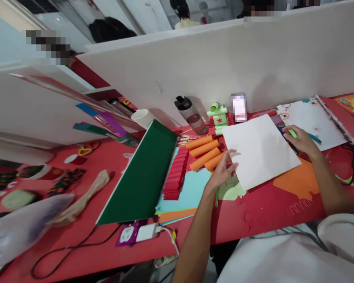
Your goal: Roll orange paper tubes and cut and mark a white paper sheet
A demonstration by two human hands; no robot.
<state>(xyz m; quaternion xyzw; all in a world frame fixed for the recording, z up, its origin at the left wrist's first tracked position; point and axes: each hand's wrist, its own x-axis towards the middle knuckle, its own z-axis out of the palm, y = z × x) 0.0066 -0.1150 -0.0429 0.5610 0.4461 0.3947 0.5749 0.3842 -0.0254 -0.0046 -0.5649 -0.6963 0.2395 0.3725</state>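
A white sheet lies tilted in front of me over coloured papers. My left hand is at its left edge, fingers apart and fingertips touching the paper. At the sheet's right side, my right hand is closed round a slim light-green thing, perhaps a pen; its kind is not clear. A teal curved thing lies behind that hand. Several orange paper rolls sit just left of the sheet, next to a row of folded red paper strips. Light-green paper shows beneath my left hand.
A dark green board leans at left. Behind stand a water bottle, a green paper model with a red star and a phone against the white partition. A charger with cables lies at the front edge. Orange paper lies right.
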